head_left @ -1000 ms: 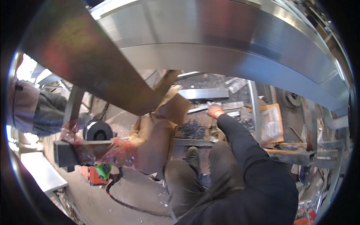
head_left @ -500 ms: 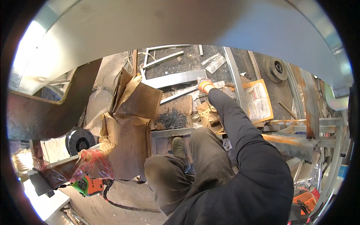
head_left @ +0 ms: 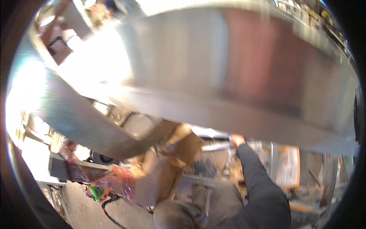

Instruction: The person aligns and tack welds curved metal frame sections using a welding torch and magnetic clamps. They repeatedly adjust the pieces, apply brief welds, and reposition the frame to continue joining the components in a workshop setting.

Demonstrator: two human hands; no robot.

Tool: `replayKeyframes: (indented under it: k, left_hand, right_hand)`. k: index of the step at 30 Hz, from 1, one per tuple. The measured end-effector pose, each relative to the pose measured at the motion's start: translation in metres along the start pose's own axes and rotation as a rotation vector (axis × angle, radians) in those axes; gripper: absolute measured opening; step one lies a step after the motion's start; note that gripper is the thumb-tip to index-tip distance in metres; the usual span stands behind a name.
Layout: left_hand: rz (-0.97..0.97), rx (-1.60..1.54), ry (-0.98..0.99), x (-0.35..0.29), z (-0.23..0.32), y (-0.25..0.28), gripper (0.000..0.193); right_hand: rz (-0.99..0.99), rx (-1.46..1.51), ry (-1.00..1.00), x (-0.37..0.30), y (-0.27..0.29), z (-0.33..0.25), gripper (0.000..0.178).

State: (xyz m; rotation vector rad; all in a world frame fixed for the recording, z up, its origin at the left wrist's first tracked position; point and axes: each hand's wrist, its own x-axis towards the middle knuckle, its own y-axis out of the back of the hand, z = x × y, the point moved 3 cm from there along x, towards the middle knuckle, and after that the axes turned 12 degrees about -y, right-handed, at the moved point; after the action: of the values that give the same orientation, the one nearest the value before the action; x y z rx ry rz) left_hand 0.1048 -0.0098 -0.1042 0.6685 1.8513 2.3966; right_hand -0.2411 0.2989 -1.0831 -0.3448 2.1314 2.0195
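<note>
My right arm, in a black sleeve, reaches forward. My right hand [head_left: 238, 140], in an orange glove, is just below the lower edge of a large shiny metal panel [head_left: 244, 110]. Close to the hand's left side lies the end of a flat silver metal strip [head_left: 209, 132], part of it hidden by the panel. Blur hides my fingers, so I cannot tell whether they grip the strip. A shorter pale metal bar [head_left: 215, 147] lies just below it. My left hand is not in view.
A torn cardboard box [head_left: 162, 171] stands left of my knees, beside a beam wrapped in red plastic film [head_left: 118, 181]. A green and orange tool [head_left: 97, 192] with a black cable lies on the floor. A curved metal piece [head_left: 87, 118] crosses the left. Right of my arm is a cardboard sheet [head_left: 288, 166].
The view has tilted up and swung left, blurring the picture. The metal panel now covers much more of the scene. My right hand stays by the end of the silver strip.
</note>
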Motion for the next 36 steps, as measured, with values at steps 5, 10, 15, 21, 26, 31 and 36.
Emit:
replayKeyframes:
  k: [5,10,15,21,26,31,36]
  left_hand:
    - [0.021,0.042,0.041,-0.014,0.005,0.008,0.033]
    - [0.015,0.068,0.076,-0.006,0.005,0.006,0.033]
    - [0.026,0.058,0.06,-0.003,0.006,0.014,0.033]
    - [0.027,0.021,0.05,0.012,0.008,0.016,0.033]
    - [0.031,-0.014,0.042,0.03,0.013,0.032,0.033]
    - [0.037,-0.114,0.09,0.077,0.002,0.086,0.032]
    - [0.036,-0.328,0.008,0.101,-0.008,0.109,0.034]
  right_hand:
    - [-0.149,0.001,-0.016,0.026,0.017,-0.051,0.078]
    - [-0.178,-0.071,0.051,0.005,0.006,-0.051,0.117]
    - [-0.002,-0.058,0.055,-0.022,0.029,-0.044,0.088]
    - [-0.064,-0.034,0.216,-0.066,0.102,-0.059,0.042]
    - [-0.023,-0.073,0.005,-0.139,0.202,-0.064,0.041]
    - [0.323,0.171,-0.081,-0.263,0.291,-0.049,0.041]
    - [0.021,0.293,-0.257,-0.391,0.361,-0.048,0.044]
